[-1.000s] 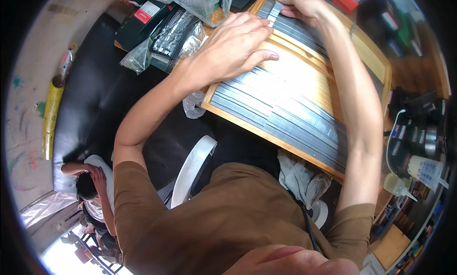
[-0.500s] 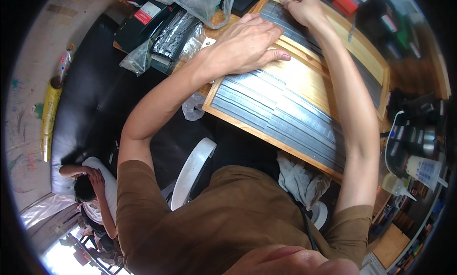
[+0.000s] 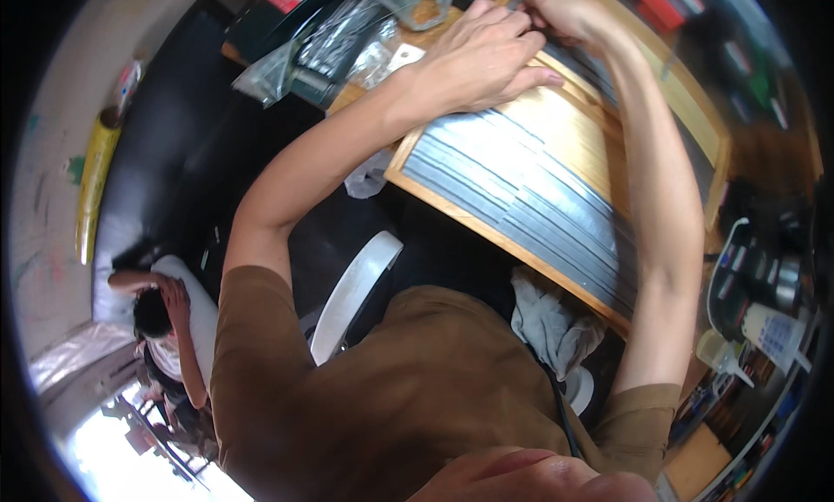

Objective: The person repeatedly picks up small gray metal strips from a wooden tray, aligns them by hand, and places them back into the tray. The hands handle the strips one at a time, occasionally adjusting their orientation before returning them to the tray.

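Note:
My left hand [image 3: 491, 59] lies over the upper end of a wooden tray [image 3: 443, 199], its thumb stretched apart and its fingers loosely bent. Flat grey strips [image 3: 512, 185] lie side by side in that tray, and bare pale wood shows beside them. Just beyond, a second wooden tray [image 3: 708, 128] also holds grey strips [image 3: 599, 72]. At its far left part my right hand [image 3: 569, 15] is closed, with the fingertips curled close to the left fingers. What the right fingers pinch is too small and partly hidden to make out.
Left of the trays are dark boxes [image 3: 278, 19] and clear bags of small silvery pieces [image 3: 339, 37]. On the right stand a squeeze bottle [image 3: 717, 352] and a white container [image 3: 773, 332]. A person [image 3: 169, 328] reclines at the lower left, beside a yellow roll [image 3: 97, 185].
My left hand has slid right and its fingers bend more, nearing my right hand. The right hand has drawn slightly toward it. The whole view has shifted a little.

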Motion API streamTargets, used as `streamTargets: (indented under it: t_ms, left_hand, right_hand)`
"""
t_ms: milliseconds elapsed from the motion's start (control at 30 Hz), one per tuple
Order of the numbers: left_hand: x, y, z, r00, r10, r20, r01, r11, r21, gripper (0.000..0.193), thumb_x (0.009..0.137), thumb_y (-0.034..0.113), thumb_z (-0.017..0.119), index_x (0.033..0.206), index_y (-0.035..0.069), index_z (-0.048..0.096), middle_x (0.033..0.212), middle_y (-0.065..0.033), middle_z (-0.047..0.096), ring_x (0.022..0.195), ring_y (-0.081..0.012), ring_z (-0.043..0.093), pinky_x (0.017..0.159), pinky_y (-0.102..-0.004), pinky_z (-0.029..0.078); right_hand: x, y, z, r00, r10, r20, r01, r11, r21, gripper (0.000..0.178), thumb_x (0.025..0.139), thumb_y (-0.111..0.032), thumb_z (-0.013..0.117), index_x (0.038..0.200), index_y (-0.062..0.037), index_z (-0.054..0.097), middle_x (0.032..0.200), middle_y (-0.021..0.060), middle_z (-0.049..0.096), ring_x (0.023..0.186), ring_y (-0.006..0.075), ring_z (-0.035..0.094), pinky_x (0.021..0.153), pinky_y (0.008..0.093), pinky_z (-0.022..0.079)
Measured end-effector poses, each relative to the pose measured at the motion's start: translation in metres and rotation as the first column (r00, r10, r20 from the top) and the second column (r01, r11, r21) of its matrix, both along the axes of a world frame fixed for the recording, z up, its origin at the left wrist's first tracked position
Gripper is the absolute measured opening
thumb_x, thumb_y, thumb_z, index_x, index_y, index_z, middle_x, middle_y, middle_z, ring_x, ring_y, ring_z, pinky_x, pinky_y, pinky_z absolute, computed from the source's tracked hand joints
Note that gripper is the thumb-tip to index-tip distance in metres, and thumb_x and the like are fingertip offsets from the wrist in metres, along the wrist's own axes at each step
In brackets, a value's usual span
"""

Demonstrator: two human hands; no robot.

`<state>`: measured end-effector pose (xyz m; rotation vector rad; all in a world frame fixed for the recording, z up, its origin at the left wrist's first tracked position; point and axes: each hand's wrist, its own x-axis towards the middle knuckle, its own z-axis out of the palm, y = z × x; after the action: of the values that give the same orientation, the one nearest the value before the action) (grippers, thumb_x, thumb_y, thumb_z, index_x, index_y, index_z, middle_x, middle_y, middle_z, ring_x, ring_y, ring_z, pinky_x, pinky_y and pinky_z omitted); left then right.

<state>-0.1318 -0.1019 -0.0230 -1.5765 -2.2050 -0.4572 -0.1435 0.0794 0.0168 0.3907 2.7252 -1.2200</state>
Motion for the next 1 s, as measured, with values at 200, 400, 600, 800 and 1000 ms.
streamTargets:
  t_ms: [200, 400, 600, 800, 1000]
  left_hand:
    - [0.003, -0.007, 0.008, 0.991, -0.018, -0.13, 0.043, 0.98, 0.193, 0.047, 0.093, 0.044, 0.067, 0.091, -0.003, 0.072, 0.093, -0.0185, 0.066, 0.101, -0.0346, 0.057, 0.101, -0.0476, 0.037]
    - [0.003, -0.008, 0.006, 0.997, -0.006, -0.081, 0.022, 0.98, 0.197, 0.046, 0.094, 0.041, 0.066, 0.089, -0.004, 0.072, 0.098, -0.0214, 0.066, 0.099, -0.0349, 0.055, 0.095, -0.0462, 0.038]
    - [0.005, -0.008, 0.005, 0.999, 0.005, -0.051, 0.005, 0.983, 0.183, 0.048, 0.093, 0.042, 0.066, 0.088, -0.004, 0.072, 0.095, -0.019, 0.065, 0.1, -0.0332, 0.053, 0.095, -0.0453, 0.038]
    - [0.006, 0.002, 0.003, 0.99, 0.054, -0.128, -0.032, 0.986, 0.162, 0.047, 0.095, 0.044, 0.063, 0.091, -0.001, 0.075, 0.098, -0.0155, 0.07, 0.107, -0.0325, 0.055, 0.104, -0.0487, 0.034]
    - [0.001, -0.018, 0.024, 0.997, 0.004, 0.082, -0.021, 0.976, 0.215, 0.019, 0.094, 0.018, 0.065, 0.093, -0.001, 0.07, 0.089, -0.0185, 0.065, 0.092, -0.0368, 0.058, 0.084, -0.0443, 0.045]
  right_hand:
    - [0.001, -0.006, -0.003, 0.992, -0.121, 0.041, 0.127, 0.933, -0.335, 0.033, 0.102, -0.016, 0.043, 0.074, -0.0103, 0.06, 0.056, -0.0003, 0.049, 0.043, 0.0113, 0.037, 0.041, 0.03, 0.024]
    - [-0.011, 0.035, -0.036, 0.978, 0.135, -0.161, -0.096, 0.968, 0.231, 0.031, 0.095, -0.021, 0.055, 0.098, 0.0016, 0.075, 0.079, 0.0085, 0.07, 0.067, 0.015, 0.06, 0.059, 0.0331, 0.045]
    - [-0.017, 0.025, -0.018, 0.999, 0.035, 0.04, -0.038, 0.994, 0.098, 0.028, 0.099, -0.019, 0.055, 0.097, 0.0016, 0.072, 0.074, 0.0088, 0.067, 0.058, 0.0147, 0.057, 0.052, 0.0319, 0.044]
    - [0.022, -0.005, 0.014, 0.986, -0.162, 0.041, 0.157, 0.819, -0.552, 0.027, 0.104, -0.016, 0.049, 0.082, -0.0081, 0.063, 0.058, -0.0038, 0.048, 0.044, 0.0089, 0.035, 0.042, 0.0271, 0.024]
    - [0.105, -0.015, 0.073, 1.0, -0.017, -0.025, 0.021, 0.989, 0.15, 0.026, 0.103, -0.023, 0.06, 0.089, -0.0039, 0.071, 0.075, 0.0028, 0.068, 0.07, 0.0111, 0.058, 0.067, 0.028, 0.047]
